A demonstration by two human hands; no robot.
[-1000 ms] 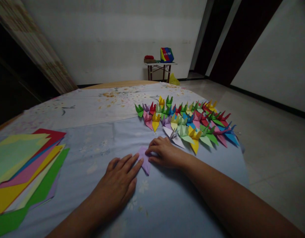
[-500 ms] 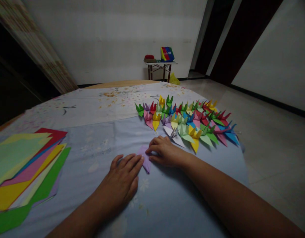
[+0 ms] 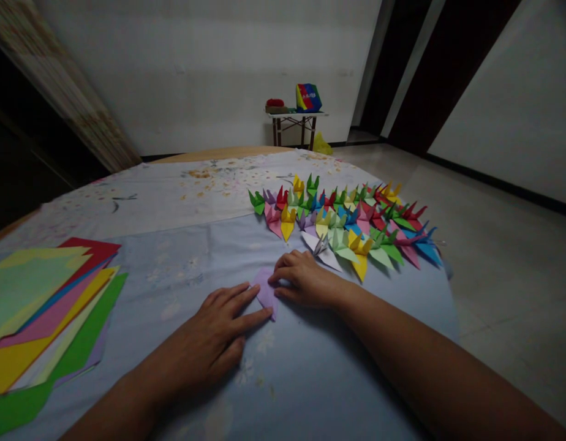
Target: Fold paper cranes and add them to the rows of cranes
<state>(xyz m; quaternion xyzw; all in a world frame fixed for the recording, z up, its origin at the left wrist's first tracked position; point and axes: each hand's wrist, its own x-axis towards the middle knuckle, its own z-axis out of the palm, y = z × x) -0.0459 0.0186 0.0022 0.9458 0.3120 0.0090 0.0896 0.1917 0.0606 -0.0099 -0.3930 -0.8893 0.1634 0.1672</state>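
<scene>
A small piece of folded purple paper [image 3: 265, 286] lies on the blue cloth in front of me, narrowing to a point at its near end. My left hand [image 3: 221, 324] is open beside it, palm down, with fingertips touching its left edge and near tip. On its right side, my right hand [image 3: 301, 278] is closed, thumb and curled fingers gripping the paper's edge. Just beyond the right hand sits a white paper crane [image 3: 323, 250], along with rows of folded cranes in many colours, among them a yellow crane [image 3: 360, 251].
At the left lies a fanned stack of coloured paper sheets [image 3: 39, 306]. A flowered tablecloth [image 3: 209, 180] covers the far part of the table. Against the wall, a small side table [image 3: 294, 115] bears a colourful bag [image 3: 309, 98] and a red item.
My left hand has drawn slightly back to the left and its fingers have spread, one now reaching the paper's near tip. The right hand keeps its place on the paper.
</scene>
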